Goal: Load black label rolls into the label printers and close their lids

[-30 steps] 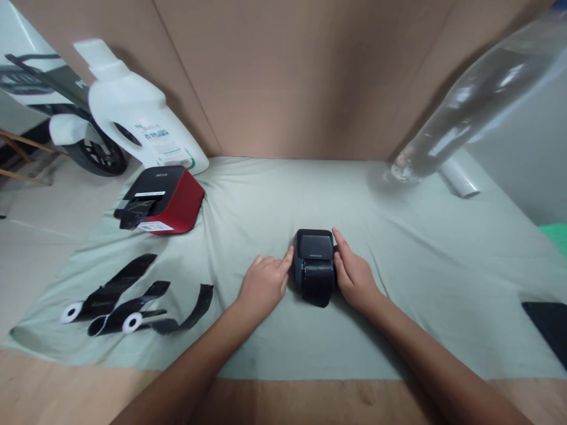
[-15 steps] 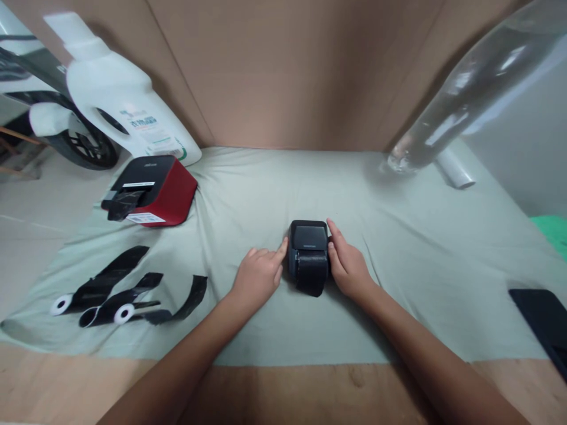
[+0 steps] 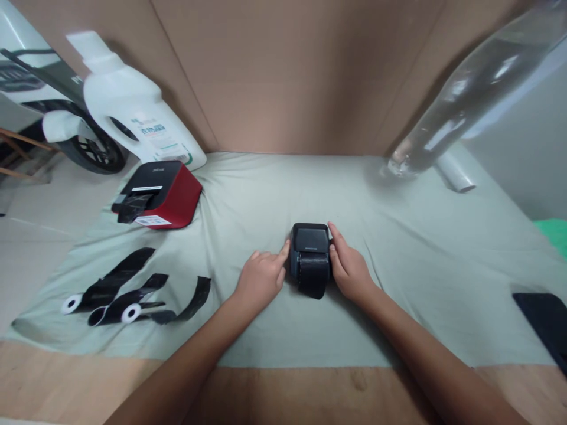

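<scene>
A small black label printer (image 3: 312, 238) sits on the pale green cloth, with a wide black strip (image 3: 313, 274) hanging from its front. My left hand (image 3: 261, 274) presses its outstretched index finger to the printer's left side, the other fingers curled in. On the opposite side, my right hand (image 3: 349, 265) lies against the printer with its index finger stretched along the edge and the thumb near the side. Between them, the two hands grip the printer, which rests on the cloth. The undersides of both hands are hidden.
A red and black printer (image 3: 183, 198) stands at the left before a white detergent bottle (image 3: 133, 106). Curled black strips (image 3: 117, 280) with white-ended rolls lie nearer. At right are a clear bottle (image 3: 460, 94), a grey tube (image 3: 458, 171) and a dark phone-like slab (image 3: 543, 319).
The view has shifted slightly, so things at the left appear a little further right and lower. Both hands stay at the printer's sides, with no clear change in grip.
</scene>
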`<state>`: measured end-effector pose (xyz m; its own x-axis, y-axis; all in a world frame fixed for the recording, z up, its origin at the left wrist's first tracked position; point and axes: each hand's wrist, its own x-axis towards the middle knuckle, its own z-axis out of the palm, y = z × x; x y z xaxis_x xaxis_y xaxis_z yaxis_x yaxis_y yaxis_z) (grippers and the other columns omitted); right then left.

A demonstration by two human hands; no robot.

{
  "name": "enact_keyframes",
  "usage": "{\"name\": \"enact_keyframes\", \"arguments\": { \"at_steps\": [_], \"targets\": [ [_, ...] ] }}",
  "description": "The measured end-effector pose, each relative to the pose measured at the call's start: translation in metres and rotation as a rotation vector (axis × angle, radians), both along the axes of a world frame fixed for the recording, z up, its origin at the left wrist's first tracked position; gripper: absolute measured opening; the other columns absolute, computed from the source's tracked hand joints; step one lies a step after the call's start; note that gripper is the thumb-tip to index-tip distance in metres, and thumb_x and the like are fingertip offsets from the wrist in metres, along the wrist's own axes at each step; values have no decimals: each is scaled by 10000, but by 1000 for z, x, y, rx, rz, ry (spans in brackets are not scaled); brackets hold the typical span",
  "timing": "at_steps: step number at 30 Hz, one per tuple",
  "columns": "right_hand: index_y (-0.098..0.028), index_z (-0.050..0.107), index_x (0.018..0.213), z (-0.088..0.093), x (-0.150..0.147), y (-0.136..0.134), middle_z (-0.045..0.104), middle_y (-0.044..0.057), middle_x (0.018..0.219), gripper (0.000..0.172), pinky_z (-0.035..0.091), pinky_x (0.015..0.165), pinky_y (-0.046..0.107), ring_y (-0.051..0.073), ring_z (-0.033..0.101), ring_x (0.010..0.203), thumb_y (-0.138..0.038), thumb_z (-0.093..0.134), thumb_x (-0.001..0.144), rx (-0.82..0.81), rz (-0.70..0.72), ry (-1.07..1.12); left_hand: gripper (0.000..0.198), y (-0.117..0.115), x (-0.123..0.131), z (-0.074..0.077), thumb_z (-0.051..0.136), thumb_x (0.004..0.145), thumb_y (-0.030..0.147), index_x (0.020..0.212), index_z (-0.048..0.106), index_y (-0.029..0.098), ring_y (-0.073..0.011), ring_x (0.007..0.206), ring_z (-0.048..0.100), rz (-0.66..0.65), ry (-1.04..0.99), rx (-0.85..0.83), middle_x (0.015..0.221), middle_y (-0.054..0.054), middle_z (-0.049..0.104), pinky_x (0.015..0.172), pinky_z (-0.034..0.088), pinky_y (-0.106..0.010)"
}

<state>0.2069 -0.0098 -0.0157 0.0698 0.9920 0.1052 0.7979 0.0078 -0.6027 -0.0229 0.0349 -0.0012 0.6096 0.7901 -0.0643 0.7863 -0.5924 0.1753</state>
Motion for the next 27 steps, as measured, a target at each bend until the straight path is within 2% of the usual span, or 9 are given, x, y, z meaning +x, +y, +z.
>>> {"name": "enact_keyframes", "arguments": {
  "at_steps": [12,18,24,27],
  "targets": [
    [-129,331,1602,0,0,1,756,125,939,615,480,662,353,273,697,778,-359,254,1037,4,2,2,599,-1,1,3,469,937,109,1534,471,153,-243,868,680,2,27,4,874,-70,736,824,455,-378],
    [-137,353,1592,-1,0,1,754,115,905,602,482,654,346,266,693,764,-360,259,1041,40,-1,3,608,-1,1,2,466,934,107,1540,472,161,-239,828,674,3,18,17,822,-62,717,817,459,-377],
    [-113,336,1597,0,0,1,752,134,955,620,482,680,363,271,691,785,-353,249,1032,-2,6,15,595,-1,1,1,474,931,117,1524,494,161,-242,831,672,13,18,23,841,-72,721,826,462,-383],
    [-125,321,1607,1,0,1,742,121,914,628,475,676,364,273,684,775,-360,243,1030,-25,-1,17,587,0,1,3,475,933,122,1517,502,161,-236,818,666,7,22,27,831,-68,719,816,459,-374]
  ]
}}
